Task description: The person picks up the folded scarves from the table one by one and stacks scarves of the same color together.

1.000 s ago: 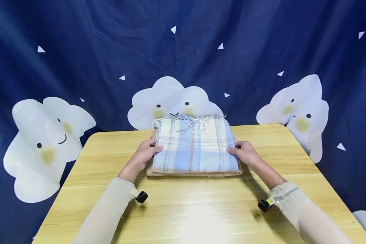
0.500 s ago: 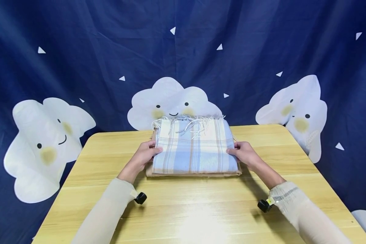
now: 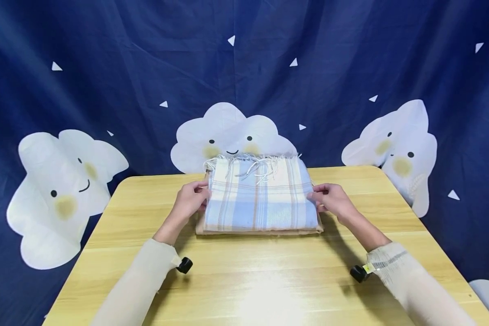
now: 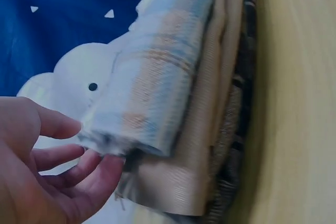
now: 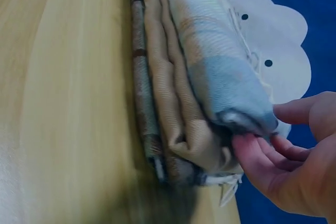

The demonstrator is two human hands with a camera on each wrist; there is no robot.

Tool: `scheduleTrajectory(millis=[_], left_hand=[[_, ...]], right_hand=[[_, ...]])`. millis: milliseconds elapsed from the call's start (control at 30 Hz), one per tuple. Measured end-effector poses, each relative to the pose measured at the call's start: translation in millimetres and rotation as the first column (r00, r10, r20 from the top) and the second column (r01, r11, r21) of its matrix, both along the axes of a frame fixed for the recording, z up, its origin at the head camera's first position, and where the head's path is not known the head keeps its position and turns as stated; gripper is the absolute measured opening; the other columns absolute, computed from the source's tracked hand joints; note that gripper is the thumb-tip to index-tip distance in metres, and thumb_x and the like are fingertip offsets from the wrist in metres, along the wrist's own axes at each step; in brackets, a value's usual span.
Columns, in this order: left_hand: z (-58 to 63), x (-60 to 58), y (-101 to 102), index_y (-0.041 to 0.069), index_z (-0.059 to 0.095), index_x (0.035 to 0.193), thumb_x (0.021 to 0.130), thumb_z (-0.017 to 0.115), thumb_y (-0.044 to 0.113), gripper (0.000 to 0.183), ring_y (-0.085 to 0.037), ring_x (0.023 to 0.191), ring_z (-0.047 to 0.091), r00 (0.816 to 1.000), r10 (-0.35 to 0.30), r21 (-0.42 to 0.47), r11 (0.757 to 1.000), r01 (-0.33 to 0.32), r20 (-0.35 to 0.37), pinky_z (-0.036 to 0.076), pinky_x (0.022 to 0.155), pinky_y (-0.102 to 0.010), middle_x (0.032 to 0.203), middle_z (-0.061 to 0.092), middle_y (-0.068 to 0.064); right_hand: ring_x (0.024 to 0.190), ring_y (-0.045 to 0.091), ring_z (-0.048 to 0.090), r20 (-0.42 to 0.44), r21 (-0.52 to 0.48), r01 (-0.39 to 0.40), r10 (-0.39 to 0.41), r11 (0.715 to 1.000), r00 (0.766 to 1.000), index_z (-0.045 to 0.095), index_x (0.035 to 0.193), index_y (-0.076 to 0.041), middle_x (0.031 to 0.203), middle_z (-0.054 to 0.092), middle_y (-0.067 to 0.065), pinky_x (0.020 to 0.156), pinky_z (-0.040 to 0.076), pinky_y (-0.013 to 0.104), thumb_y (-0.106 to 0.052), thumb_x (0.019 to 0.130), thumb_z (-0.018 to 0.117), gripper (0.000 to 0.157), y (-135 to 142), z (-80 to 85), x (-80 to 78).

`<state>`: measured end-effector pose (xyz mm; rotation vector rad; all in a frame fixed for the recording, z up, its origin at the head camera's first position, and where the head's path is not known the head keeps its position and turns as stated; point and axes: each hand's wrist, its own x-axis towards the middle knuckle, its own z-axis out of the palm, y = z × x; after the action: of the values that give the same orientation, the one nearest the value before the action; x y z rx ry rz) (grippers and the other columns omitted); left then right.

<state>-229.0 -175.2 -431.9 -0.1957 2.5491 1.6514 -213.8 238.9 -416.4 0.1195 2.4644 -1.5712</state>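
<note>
A folded blue and white plaid scarf (image 3: 265, 203) with pale fringe lies on top of a stack. Beneath it come a folded tan scarf (image 4: 173, 182) and a dark plaid one (image 5: 147, 114), both seen in the wrist views. At the stack's left side is the left hand (image 3: 190, 198), its loosely bent fingers and thumb right at the top scarf's edge. Across from it, the right hand (image 3: 331, 200) has its thumb and fingertips at the right edge, fingers spread apart in the right wrist view. Neither thumb lies over the scarf's top face.
The stack rests near the far edge of a light wooden table (image 3: 269, 271). Behind stands a dark blue curtain (image 3: 269, 68) with white cloud faces. A small black camera (image 3: 184, 265) sits at the left wrist and a similar one (image 3: 358, 273) at the right.
Both thumbs have slid off the plaid scarf's top, and the hands have drawn slightly outward and away from the person. The stack stays in place.
</note>
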Motion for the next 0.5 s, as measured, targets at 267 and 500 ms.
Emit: scheduleTrajectory(millis=[267, 500], left_hand=[[25.0, 6.1, 9.3, 0.011, 0.065, 0.140, 0.101, 0.059, 0.022, 0.041, -0.023, 0.094, 0.065, 0.981, -0.045, -0.232, 0.973, 0.000, -0.191, 0.053, 0.077, -0.030, 0.116, 0.069, -0.011], [37.1, 8.4, 34.1, 0.007, 0.066, 0.138, 0.100, 0.063, 0.020, 0.040, -0.030, 0.104, 0.069, 0.934, -0.187, -0.307, 0.947, 0.089, -0.306, 0.057, 0.092, -0.044, 0.115, 0.072, -0.014]], right_hand=[[0.107, 0.031, 0.070, -0.245, 0.189, 0.070, -0.022, 0.980, 0.969, 0.063, 0.131, 0.006, 0.127, 0.066, 0.025, 0.078, 0.054, 0.019, -0.020, 0.102, 0.062, 0.039, -4.8, 14.0, 1.2], [0.113, 0.038, 0.068, -0.411, 0.258, 0.114, 0.002, 0.960, 0.911, 0.068, 0.125, 0.003, 0.125, 0.070, 0.025, 0.094, 0.055, 0.043, -0.017, 0.100, 0.064, 0.033, -31.7, 19.7, -0.2]])
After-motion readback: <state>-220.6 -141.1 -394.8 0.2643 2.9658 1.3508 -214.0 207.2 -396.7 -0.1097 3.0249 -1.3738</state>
